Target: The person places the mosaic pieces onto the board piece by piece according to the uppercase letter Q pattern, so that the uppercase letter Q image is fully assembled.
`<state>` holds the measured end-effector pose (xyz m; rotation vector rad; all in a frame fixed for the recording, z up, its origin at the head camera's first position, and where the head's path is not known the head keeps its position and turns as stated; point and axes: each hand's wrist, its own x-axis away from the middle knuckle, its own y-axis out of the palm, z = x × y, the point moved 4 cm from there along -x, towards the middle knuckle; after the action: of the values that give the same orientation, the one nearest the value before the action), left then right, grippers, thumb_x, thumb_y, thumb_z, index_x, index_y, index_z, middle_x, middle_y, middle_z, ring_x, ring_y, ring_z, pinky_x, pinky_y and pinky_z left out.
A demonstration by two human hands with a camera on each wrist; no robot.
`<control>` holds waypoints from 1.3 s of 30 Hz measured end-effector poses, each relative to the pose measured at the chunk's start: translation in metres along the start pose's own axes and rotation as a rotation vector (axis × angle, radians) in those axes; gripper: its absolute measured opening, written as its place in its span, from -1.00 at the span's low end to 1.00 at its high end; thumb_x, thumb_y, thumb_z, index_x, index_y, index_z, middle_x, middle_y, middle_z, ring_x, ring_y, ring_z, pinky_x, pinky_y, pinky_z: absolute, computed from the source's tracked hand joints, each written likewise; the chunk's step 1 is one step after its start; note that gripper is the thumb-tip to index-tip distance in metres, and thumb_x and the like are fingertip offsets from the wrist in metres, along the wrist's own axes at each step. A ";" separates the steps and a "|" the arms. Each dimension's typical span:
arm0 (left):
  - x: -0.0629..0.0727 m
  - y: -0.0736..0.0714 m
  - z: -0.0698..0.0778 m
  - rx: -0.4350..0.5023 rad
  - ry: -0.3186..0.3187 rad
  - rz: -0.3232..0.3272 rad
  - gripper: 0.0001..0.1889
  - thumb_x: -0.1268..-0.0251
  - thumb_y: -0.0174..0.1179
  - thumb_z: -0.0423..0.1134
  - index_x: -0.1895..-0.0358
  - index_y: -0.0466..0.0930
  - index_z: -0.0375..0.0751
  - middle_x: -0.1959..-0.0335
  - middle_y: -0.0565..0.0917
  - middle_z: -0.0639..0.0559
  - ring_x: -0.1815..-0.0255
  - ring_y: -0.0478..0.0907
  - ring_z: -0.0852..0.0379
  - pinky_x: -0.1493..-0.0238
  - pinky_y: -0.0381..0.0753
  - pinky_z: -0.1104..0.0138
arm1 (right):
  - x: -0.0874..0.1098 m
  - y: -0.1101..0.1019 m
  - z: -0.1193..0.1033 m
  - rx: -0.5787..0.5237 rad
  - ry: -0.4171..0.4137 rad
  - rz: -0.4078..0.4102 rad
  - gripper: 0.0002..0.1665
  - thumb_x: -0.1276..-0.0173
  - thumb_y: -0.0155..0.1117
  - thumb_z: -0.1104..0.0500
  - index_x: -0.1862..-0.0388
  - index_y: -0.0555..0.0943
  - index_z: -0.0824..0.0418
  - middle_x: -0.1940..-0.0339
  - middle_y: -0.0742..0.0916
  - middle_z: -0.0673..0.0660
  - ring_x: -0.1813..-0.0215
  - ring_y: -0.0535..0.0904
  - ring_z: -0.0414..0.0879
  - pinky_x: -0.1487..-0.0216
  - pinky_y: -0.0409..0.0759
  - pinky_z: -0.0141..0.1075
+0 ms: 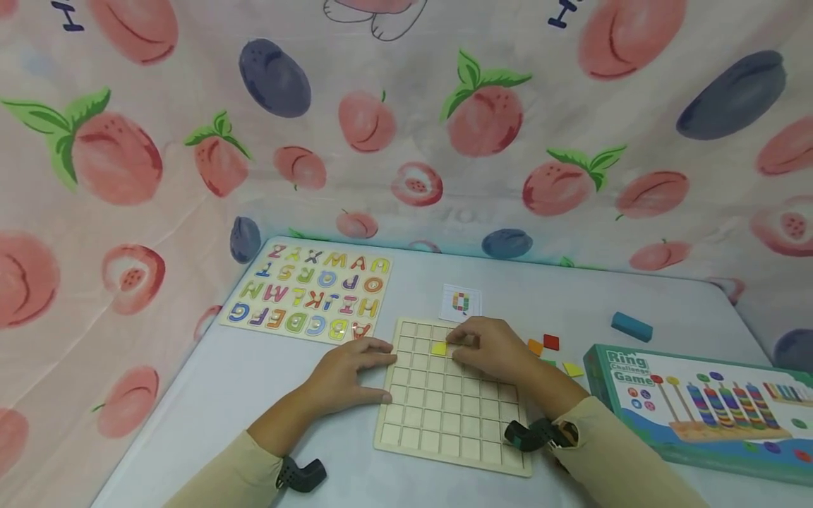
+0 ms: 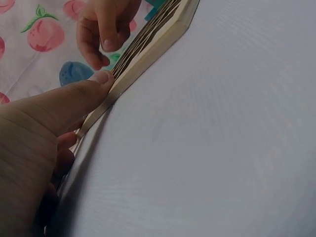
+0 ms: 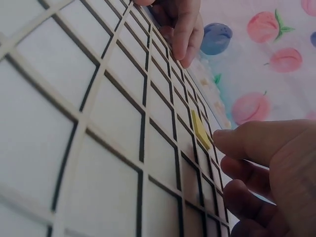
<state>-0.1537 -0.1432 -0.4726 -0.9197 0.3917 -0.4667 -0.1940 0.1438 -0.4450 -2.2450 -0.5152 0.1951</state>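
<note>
A pale wooden grid board [image 1: 432,402] lies on the table in the head view. My left hand [image 1: 346,374] rests at its left edge, thumb and fingers spread along the side; in the left wrist view the thumb [image 2: 84,96] touches the board's rim. One yellow square tile [image 1: 439,348] sits in a cell of the upper rows. Over the board just right of that tile is my right hand [image 1: 492,346], fingers loosely bent. In the right wrist view the yellow tile [image 3: 200,129] lies slightly tilted beside the right thumb tip, with nothing visible between the fingers.
Beyond the board lies a small pattern card [image 1: 461,302]. An alphabet puzzle board [image 1: 305,289] is at back left. To the right are red [image 1: 551,342], orange [image 1: 535,346] and yellow [image 1: 573,369] tiles, partly hidden green, a blue block [image 1: 631,327] and a game box [image 1: 711,416].
</note>
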 end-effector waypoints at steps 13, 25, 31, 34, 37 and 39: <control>-0.003 -0.002 0.000 -0.016 0.003 0.008 -0.32 -0.06 0.68 0.08 -0.31 0.76 0.03 -0.35 0.62 0.22 -0.41 0.54 0.08 -0.41 0.54 0.06 | 0.044 -0.049 0.017 -0.043 0.089 -0.030 -0.70 -0.40 0.55 0.09 -0.08 0.82 0.05 0.12 0.77 -0.03 0.38 0.54 -0.05 0.50 0.55 -0.24; -0.002 -0.004 0.003 -0.018 0.002 0.008 -0.31 -0.06 0.68 0.06 -0.32 0.75 0.00 -0.36 0.62 0.19 -0.41 0.54 0.06 -0.41 0.54 0.06 | 0.062 -0.090 0.049 0.053 0.126 0.028 -0.67 -0.39 0.57 0.10 -0.11 0.82 0.07 0.26 0.71 -0.02 0.22 0.52 -0.02 0.46 0.51 -0.30; 0.000 -0.005 0.002 -0.015 -0.009 0.011 -0.31 -0.06 0.69 0.06 -0.32 0.75 0.01 -0.35 0.62 0.19 -0.40 0.54 0.06 -0.41 0.54 0.05 | 0.055 -0.109 0.069 0.030 0.103 -0.013 -0.70 -0.44 0.51 0.20 -0.13 0.81 0.12 0.08 0.82 -0.01 0.10 0.57 0.00 0.33 0.57 -0.28; 0.001 -0.003 0.002 -0.011 -0.013 0.012 -0.32 -0.06 0.69 0.06 -0.31 0.75 0.02 -0.35 0.62 0.20 -0.40 0.54 0.06 -0.40 0.55 0.05 | 0.053 -0.117 0.079 0.006 0.087 -0.037 -0.71 -0.46 0.47 0.23 -0.13 0.80 0.15 0.00 0.82 0.06 0.06 0.58 0.00 0.24 0.61 -0.26; 0.002 -0.002 0.002 0.000 -0.013 0.005 -0.33 -0.08 0.67 0.06 -0.32 0.75 0.04 -0.35 0.61 0.21 -0.40 0.54 0.06 -0.40 0.54 0.05 | 0.052 -0.124 0.090 -0.014 0.086 -0.051 -0.71 -0.44 0.47 0.25 -0.11 0.79 0.17 -0.05 0.81 0.11 0.05 0.59 -0.01 0.16 0.63 -0.25; 0.002 -0.001 0.003 0.009 -0.011 0.001 -0.33 -0.09 0.67 0.06 -0.32 0.75 0.04 -0.36 0.61 0.21 -0.40 0.54 0.07 -0.40 0.54 0.05 | 0.051 -0.126 0.096 -0.019 0.087 -0.060 -0.72 -0.43 0.47 0.26 -0.10 0.79 0.19 -0.05 0.80 0.13 0.05 0.58 -0.01 0.13 0.62 -0.23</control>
<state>-0.1509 -0.1426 -0.4705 -0.9133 0.3800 -0.4624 -0.2145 0.3053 -0.4128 -2.2424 -0.5394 0.0615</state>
